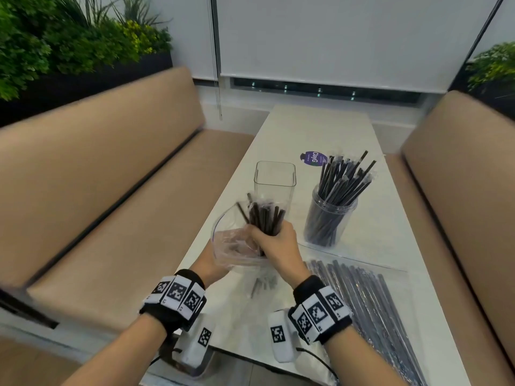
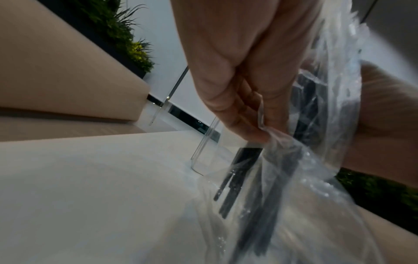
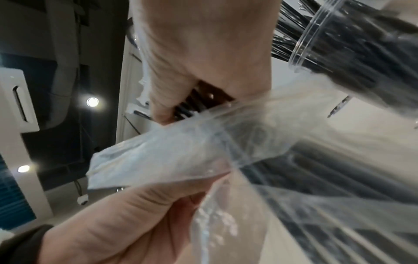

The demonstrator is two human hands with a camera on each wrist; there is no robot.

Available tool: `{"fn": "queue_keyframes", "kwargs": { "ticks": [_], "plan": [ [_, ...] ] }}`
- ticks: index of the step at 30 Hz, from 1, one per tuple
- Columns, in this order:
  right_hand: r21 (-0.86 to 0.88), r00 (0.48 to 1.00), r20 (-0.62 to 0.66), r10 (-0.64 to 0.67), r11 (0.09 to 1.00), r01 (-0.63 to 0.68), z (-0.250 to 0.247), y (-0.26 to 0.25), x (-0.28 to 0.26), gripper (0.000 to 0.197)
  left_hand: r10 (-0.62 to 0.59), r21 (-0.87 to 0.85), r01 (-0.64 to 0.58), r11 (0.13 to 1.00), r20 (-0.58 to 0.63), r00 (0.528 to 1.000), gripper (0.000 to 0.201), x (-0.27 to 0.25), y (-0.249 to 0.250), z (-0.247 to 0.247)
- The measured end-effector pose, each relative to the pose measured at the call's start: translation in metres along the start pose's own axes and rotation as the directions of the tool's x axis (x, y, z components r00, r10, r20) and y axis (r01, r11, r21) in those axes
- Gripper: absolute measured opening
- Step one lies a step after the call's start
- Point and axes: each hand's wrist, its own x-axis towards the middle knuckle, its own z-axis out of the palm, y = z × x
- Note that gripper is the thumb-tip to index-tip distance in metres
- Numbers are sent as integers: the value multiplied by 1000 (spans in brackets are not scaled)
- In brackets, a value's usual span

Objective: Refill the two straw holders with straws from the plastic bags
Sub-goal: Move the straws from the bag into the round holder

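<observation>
My right hand (image 1: 274, 242) grips a bundle of dark straws (image 1: 264, 217) standing half out of a clear plastic bag (image 1: 234, 246). My left hand (image 1: 214, 264) pinches the bag's plastic from below; its fingers (image 2: 237, 114) curl round a fold of the bag (image 2: 294, 160). In the right wrist view my right hand (image 3: 181, 100) closes round the straws (image 3: 194, 105) above the bag (image 3: 172, 157). Just beyond stands an empty square clear holder (image 1: 275, 181). A round clear holder (image 1: 328, 218), packed with wrapped black straws, stands to the right.
A second flat bag of wrapped straws (image 1: 362, 296) lies at the near right of the white table (image 1: 315, 126). A purple sticker (image 1: 313, 158) lies behind the holders. Tan benches (image 1: 111, 196) flank the table on both sides.
</observation>
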Motion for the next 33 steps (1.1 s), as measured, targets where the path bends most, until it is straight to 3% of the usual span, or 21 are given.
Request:
{"fn": "queue_keyframes", "kwargs": {
  "ticks": [3,7,17,19,22,25,28,29,31,33],
  "plan": [
    [53,991,-120,63,997,-57,-9,0,8,20,24,135,-29,990,36,999,26,1,5,-1],
    [77,974,-210,89,994,-75,-30,2,18,11,-61,137,62,989,-13,998,15,5,5,-6],
    [240,976,-218,17,970,36,-72,-49,32,23,-231,195,223,955,22,973,18,9,-3,-7],
    [217,971,-232,-58,970,110,-88,-74,37,26,-316,126,310,943,39,948,18,9,-6,-9],
    [261,941,-285,-185,929,262,-119,-128,45,15,-438,27,437,899,47,898,28,7,-15,-13],
    [260,846,-395,-358,840,477,-151,-187,54,13,-578,62,577,814,1,816,73,4,-35,-26],
    [121,742,-419,-523,778,617,-172,-222,67,8,-646,181,653,736,-101,756,107,-7,-57,-47],
    [72,730,-422,-537,783,618,-173,-224,71,8,-645,199,660,724,-145,751,114,-6,-81,-61],
    [-43,757,-423,-498,846,532,-172,-212,82,12,-656,148,686,713,-207,726,119,-17,-91,-74],
    [-177,802,-410,-435,900,398,-166,-183,91,15,-689,2,709,705,-234,686,104,-32,-76,-73]
  ]
}}
